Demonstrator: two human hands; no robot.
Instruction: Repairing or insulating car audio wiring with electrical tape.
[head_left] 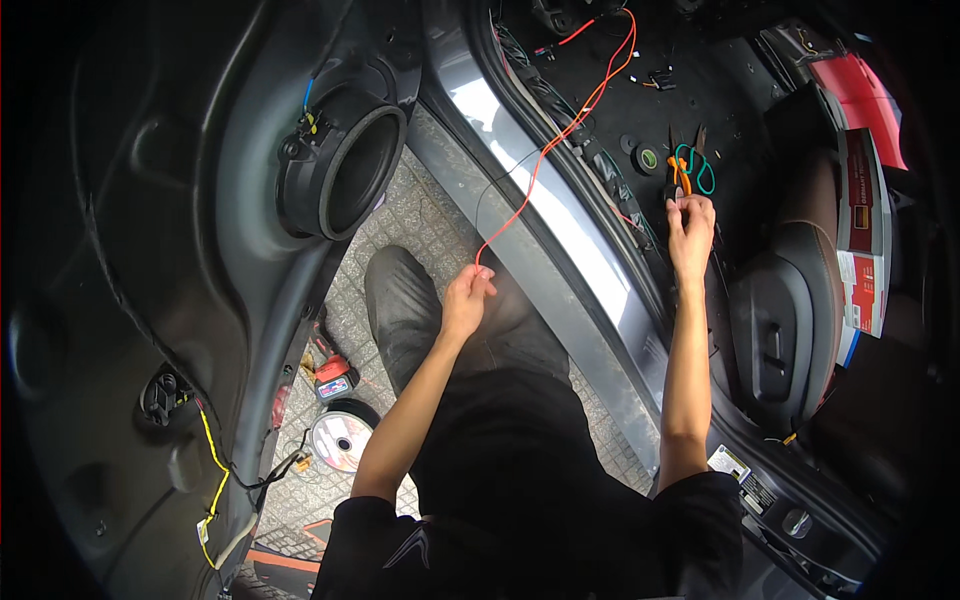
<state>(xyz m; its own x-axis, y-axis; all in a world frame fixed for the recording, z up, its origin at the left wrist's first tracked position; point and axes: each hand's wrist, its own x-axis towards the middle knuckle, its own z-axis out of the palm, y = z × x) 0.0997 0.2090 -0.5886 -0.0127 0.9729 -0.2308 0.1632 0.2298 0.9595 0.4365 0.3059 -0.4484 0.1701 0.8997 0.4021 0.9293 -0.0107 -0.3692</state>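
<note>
Red insulation covers the thin wire (543, 152) that your left hand (468, 300) pinches between thumb and curled fingers; it runs from there over the glossy painted sill (560, 215) into the car. Expect it to be light, pliant and slightly springy; hold its smooth coating near your fingertips. Your right hand (690, 228) has its fingers bunched at the orange-handled tool (685, 178); whether they grip it, I cannot tell. Beside that lie looped green scissors (705, 165) and a round tape roll (648, 158).
</note>
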